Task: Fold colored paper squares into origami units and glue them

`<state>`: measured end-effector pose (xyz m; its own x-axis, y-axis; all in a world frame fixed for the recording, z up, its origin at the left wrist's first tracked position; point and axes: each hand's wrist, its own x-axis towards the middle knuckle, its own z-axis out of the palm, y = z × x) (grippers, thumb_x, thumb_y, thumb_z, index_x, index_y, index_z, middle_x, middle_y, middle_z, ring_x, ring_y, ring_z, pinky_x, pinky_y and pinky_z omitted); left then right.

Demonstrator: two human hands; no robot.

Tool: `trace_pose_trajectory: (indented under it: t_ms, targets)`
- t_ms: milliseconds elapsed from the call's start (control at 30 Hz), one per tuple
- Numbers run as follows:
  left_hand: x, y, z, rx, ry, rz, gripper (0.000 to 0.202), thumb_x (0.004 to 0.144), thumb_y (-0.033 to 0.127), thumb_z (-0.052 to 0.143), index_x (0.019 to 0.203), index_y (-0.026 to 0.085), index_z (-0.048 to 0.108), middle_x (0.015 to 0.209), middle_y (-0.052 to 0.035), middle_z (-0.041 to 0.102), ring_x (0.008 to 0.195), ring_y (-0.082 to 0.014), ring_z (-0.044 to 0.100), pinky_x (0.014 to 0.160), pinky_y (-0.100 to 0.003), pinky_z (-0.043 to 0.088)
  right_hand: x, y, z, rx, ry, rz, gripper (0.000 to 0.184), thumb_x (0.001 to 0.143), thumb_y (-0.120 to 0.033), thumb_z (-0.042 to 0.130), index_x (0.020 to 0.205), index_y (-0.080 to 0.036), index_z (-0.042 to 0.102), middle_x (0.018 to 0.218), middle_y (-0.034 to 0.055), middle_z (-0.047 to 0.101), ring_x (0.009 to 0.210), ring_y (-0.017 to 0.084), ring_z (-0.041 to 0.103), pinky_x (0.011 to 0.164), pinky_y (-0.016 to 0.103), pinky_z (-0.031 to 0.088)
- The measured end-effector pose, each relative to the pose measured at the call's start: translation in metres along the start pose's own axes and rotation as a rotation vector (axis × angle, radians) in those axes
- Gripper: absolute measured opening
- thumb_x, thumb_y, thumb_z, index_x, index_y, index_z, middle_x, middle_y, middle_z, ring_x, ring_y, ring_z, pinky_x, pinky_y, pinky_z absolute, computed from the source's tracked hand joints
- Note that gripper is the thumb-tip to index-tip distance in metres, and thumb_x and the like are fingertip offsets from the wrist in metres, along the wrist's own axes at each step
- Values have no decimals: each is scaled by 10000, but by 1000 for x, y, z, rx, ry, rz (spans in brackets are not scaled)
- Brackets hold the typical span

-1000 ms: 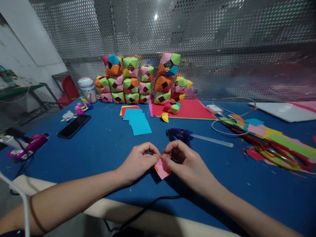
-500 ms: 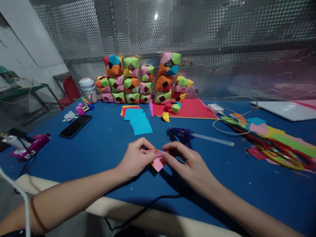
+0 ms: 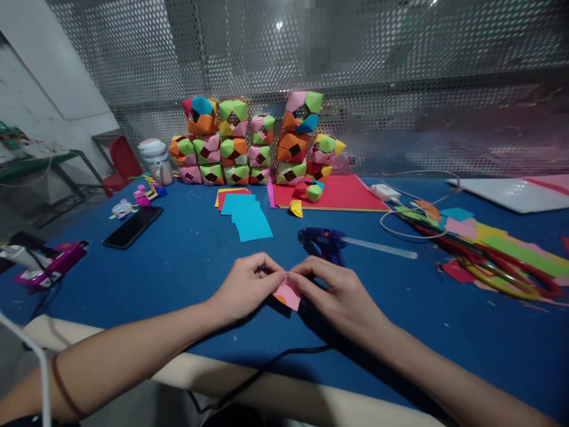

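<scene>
Between both hands, just above the blue table, is a small folded pink paper piece [image 3: 290,296] with a bit of orange at its lower left. My left hand [image 3: 252,283] pinches its upper left edge between thumb and fingers. The upper right edge is pinched by my right hand [image 3: 333,290], the two thumbs almost meeting. My fingers cover the upper part of the fold. Just beyond my right hand lies a blue glue gun [image 3: 323,240] with a clear glue stick [image 3: 380,247] in its back end. Several blue paper sheets [image 3: 251,222] lie past my left hand.
Stacked folded-paper balls [image 3: 235,151] stand along the perforated metal screen. Red sheets [image 3: 344,193] and a yellow folded piece [image 3: 296,208] lie before them. Scissors [image 3: 502,270] rest on paper scraps at right. A phone [image 3: 133,228] and a purple power strip [image 3: 53,265] are at left.
The paper piece has turned between my fingers, its lower tip swinging right, and less orange shows. Both thumbs have come closer together at its top edge. The camera view has shifted slightly.
</scene>
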<state>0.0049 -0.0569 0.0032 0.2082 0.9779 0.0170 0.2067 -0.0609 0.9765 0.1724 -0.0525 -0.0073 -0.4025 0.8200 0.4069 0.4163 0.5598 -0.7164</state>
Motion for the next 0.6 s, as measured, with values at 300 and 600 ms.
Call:
trace_pose_trajectory:
  t_ms: [300,600]
  targets:
    - [-1,-2,0,11,112,71,139,739,228,571,646,128,547,642,7,531,590,-82,468,547,-213,365,2,1,4,15,18,85,204,858,-313,473,809,-181,620,746,23,634,675,142,565,616,256,437]
    - [3,-17,4,-84,-97,-58,116,697,207,574,704,158,470,595,52,482,514,-55,416,482,-177,297,1,6,7,-97,-57,-77,228,879,-222,429,714,-173,578,670,29,560,641,145,522,599,265,413]
